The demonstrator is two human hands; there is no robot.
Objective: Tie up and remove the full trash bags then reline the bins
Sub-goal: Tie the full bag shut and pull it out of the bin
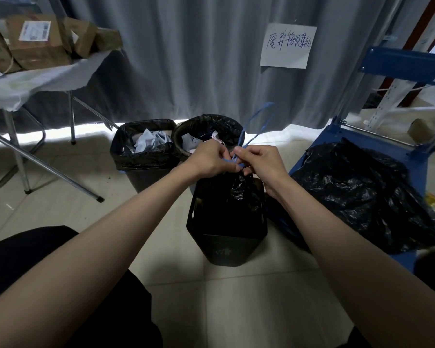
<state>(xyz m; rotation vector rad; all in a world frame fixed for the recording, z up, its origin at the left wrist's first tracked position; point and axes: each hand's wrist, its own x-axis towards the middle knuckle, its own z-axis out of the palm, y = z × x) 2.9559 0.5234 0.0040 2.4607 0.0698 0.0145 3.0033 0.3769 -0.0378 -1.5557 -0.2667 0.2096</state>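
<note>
Your left hand and right hand both pinch the blue drawstring at the gathered neck of the black bag, which sits in the near bin. A handwritten paper sign hangs on the curtain; its characters are not clearly legible. Two lined, full bins stand behind, and a loose black bag lies on the blue cart.
</note>
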